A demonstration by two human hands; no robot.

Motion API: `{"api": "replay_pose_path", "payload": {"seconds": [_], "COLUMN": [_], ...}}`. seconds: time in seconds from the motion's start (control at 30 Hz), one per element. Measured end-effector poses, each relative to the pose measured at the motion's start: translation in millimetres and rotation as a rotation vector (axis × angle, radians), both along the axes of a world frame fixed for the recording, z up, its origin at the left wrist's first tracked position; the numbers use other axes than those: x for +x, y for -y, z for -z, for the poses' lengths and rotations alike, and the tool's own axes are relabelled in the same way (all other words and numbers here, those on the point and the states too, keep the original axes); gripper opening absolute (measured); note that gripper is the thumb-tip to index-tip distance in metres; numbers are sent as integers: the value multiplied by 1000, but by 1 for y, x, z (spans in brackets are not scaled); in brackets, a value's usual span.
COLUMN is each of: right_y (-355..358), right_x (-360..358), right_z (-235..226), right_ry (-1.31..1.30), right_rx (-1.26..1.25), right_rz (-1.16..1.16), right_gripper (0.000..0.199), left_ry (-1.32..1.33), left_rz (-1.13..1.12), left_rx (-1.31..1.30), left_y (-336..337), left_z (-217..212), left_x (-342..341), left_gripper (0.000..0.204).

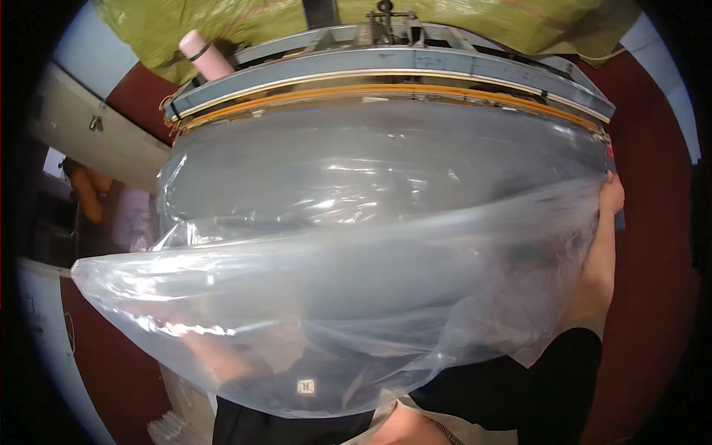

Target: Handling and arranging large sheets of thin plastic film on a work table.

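A large sheet of clear plastic film (334, 285) spreads across the work surface and hangs toward my body. Its near part is raised, with a pointed corner out at the far left. At the right edge my right hand (611, 194) is closed on the border of the film. Through the film my left hand (204, 352) shows only as a blurred shape at the lower left, and its fingers cannot be made out. Beneath lies a further layer of shiny grey-looking plastic (386, 137), smooth at the back and wrinkled along its left side.
Behind the plastic runs a grey metal frame (356, 61) with orange strips (386, 88) along it. A pink cylinder (206, 55) leans at its left end. Yellow-green sheeting (245, 18) hangs at the back. A pale cabinet (96, 126) stands to the left, near a dark red floor.
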State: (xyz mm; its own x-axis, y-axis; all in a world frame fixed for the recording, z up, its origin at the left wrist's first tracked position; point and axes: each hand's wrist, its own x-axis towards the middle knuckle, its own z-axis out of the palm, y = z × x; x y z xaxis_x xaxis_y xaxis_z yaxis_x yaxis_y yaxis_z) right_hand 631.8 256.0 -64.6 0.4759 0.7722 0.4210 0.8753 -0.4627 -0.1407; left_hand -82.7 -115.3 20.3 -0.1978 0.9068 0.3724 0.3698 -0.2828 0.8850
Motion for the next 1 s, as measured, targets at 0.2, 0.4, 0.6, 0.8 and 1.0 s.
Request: {"api": "replay_pose_path", "payload": {"seconds": [0.2,0.4,0.6,0.8,1.0], "right_y": [-3,-5,-7,7,-8], "right_x": [2,-8,14,17,11], "right_z": [5,6,6,-3,6], "right_ry": [9,17,11,-8,-45], "right_rx": [17,13,-57,-38,-49], "right_rz": [-32,-62,-18,5,-29], "right_gripper": [36,37,40,41,41], "left_ry": [-215,-445,-1020,-1381,-1086], "left_rz": [-515,-1021,-1388,2,-61], "left_rx": [137,280,116,-54,-613], "left_y": [11,72,-16,-122,-73], "left_z": [23,-31,-147,-116,38], "left_x": [2,-270,-252,-25,-180], "left_gripper": [18,16,27,40,60]}}
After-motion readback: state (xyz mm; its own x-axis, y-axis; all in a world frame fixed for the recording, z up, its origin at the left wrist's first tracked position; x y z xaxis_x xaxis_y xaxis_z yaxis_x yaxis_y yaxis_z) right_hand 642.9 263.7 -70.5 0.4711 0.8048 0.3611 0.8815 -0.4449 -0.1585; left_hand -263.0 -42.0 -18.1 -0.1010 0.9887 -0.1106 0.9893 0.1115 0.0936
